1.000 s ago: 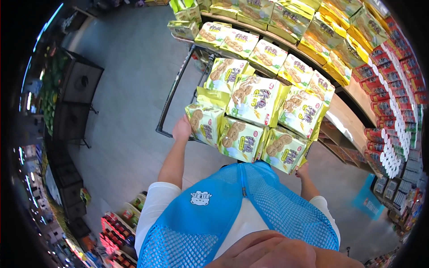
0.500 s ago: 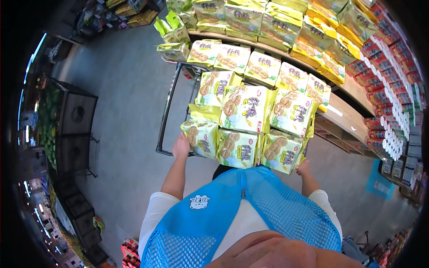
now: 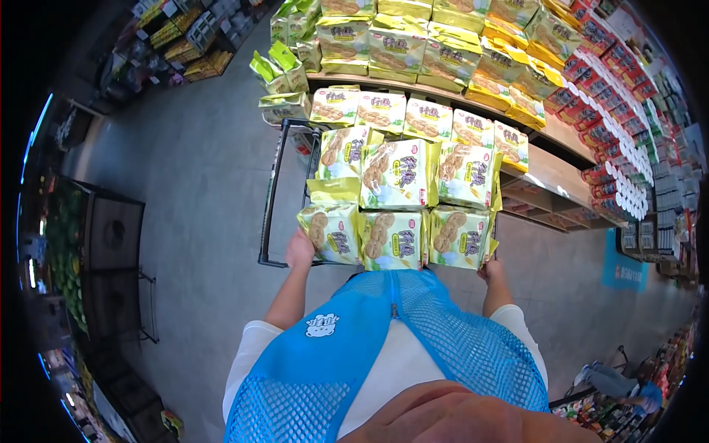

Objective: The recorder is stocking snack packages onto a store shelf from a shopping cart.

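A black-framed cart stands in front of me, loaded with pale green and white cookie packs in yellow-edged wrapping. My left hand is closed round the cart's near left corner, beside a pack with a crinkled yellow top. At the near right corner, my right hand is closed on the cart's bar, mostly tucked beneath the edge of another pack. Packs hide most of the handle between my hands. The cart's far end meets a row of similar packs on the display.
Wooden shelving curves off to the right, with red canisters beyond. More packs are stacked behind. A dark produce stand lies left across the grey floor. Another person is at the lower right.
The shelving has shifted left and slightly down in the picture, and the cart has straightened a little relative to me. Both hands keep their hold. The other person shows more fully.
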A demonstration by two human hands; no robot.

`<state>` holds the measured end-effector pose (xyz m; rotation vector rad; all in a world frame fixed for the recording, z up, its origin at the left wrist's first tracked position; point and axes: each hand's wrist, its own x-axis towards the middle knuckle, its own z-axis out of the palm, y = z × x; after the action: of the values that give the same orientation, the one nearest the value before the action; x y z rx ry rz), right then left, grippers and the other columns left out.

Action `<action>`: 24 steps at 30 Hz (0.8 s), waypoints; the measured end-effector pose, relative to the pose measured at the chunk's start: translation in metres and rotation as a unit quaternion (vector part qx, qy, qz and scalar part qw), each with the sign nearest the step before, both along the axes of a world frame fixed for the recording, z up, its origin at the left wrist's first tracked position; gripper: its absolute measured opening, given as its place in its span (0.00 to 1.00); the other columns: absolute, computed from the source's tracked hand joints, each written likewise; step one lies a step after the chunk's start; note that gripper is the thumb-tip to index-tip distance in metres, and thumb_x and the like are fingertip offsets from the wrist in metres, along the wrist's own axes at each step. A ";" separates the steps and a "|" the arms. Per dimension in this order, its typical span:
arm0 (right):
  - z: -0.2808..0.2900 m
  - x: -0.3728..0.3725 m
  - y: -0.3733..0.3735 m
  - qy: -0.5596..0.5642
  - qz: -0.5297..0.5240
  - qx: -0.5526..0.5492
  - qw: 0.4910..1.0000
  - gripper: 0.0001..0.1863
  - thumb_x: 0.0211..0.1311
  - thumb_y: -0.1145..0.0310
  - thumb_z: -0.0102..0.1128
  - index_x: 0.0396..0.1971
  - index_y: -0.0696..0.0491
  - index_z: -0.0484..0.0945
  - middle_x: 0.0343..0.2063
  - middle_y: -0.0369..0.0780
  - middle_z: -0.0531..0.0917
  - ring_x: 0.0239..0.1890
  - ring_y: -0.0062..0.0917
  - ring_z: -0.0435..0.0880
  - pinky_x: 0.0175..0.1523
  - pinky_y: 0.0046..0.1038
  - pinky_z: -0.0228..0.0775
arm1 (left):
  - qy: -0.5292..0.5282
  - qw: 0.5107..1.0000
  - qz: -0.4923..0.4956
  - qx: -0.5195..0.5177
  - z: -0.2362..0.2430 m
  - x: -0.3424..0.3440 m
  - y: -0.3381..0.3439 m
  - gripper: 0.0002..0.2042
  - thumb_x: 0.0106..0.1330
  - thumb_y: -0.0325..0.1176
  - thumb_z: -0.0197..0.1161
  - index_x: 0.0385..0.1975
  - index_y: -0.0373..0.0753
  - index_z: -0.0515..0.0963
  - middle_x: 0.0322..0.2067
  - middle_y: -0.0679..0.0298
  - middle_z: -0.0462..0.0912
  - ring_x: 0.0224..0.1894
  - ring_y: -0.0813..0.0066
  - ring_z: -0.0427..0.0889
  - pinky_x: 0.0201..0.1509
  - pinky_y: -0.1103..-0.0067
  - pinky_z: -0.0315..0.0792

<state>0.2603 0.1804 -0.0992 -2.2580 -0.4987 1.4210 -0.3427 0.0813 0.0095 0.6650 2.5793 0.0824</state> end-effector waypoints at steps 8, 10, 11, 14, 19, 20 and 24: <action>-0.030 0.002 0.005 0.039 0.040 -0.046 0.997 0.29 0.77 0.41 0.42 0.57 0.52 0.73 0.36 0.41 0.81 0.33 0.30 0.84 0.38 0.38 0.81 | -0.027 0.998 -0.015 0.049 -0.016 -0.039 0.018 0.33 0.80 0.54 0.28 0.52 0.39 0.81 0.49 0.47 0.85 0.55 0.44 0.82 0.57 0.53 0.75; -0.025 -0.007 0.005 0.058 0.030 -0.023 0.998 0.30 0.77 0.40 0.42 0.56 0.53 0.73 0.37 0.41 0.81 0.35 0.30 0.84 0.41 0.37 0.82 | -0.030 0.998 -0.009 0.045 -0.011 -0.038 0.023 0.33 0.80 0.54 0.28 0.51 0.39 0.81 0.49 0.47 0.85 0.55 0.43 0.82 0.58 0.53 0.75; -0.024 -0.013 0.006 0.056 0.033 -0.024 0.998 0.30 0.77 0.40 0.42 0.56 0.53 0.73 0.37 0.41 0.81 0.35 0.30 0.84 0.41 0.37 0.82 | -0.031 0.998 -0.014 0.045 -0.005 -0.038 0.027 0.33 0.80 0.54 0.28 0.51 0.39 0.81 0.50 0.47 0.85 0.55 0.43 0.82 0.58 0.53 0.75; -0.014 -0.036 0.020 0.085 0.019 0.013 0.996 0.30 0.77 0.40 0.42 0.54 0.53 0.74 0.38 0.40 0.80 0.35 0.29 0.84 0.41 0.37 0.83 | -0.026 0.999 -0.013 0.045 0.006 -0.042 0.029 0.32 0.80 0.53 0.28 0.51 0.39 0.81 0.50 0.47 0.85 0.55 0.43 0.82 0.58 0.53 0.75; -0.017 -0.038 0.038 0.082 0.002 0.043 0.996 0.25 0.76 0.41 0.48 0.44 0.51 0.78 0.35 0.38 0.81 0.34 0.27 0.83 0.40 0.37 0.82 | -0.014 0.998 -0.026 0.050 0.003 -0.052 0.027 0.31 0.80 0.52 0.29 0.51 0.39 0.82 0.49 0.46 0.85 0.55 0.43 0.82 0.57 0.53 0.75; -0.019 -0.036 0.039 0.080 0.001 0.042 0.996 0.25 0.76 0.41 0.48 0.44 0.51 0.78 0.35 0.38 0.81 0.34 0.27 0.83 0.40 0.37 0.82 | -0.018 0.998 -0.032 0.045 0.002 -0.053 0.027 0.31 0.80 0.52 0.29 0.51 0.39 0.82 0.49 0.46 0.85 0.54 0.43 0.82 0.57 0.53 0.75; -0.012 -0.051 0.036 0.050 0.002 -0.017 0.999 0.24 0.74 0.42 0.53 0.42 0.51 0.78 0.33 0.37 0.80 0.35 0.29 0.83 0.43 0.40 0.81 | -0.001 0.999 -0.035 0.032 -0.011 -0.058 0.022 0.32 0.80 0.51 0.29 0.49 0.37 0.82 0.48 0.45 0.85 0.53 0.42 0.83 0.57 0.53 0.75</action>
<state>0.2098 0.2161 -0.1112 -2.2002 -0.4509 1.5471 -0.4005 0.1034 -0.0013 0.7785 2.5585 0.1418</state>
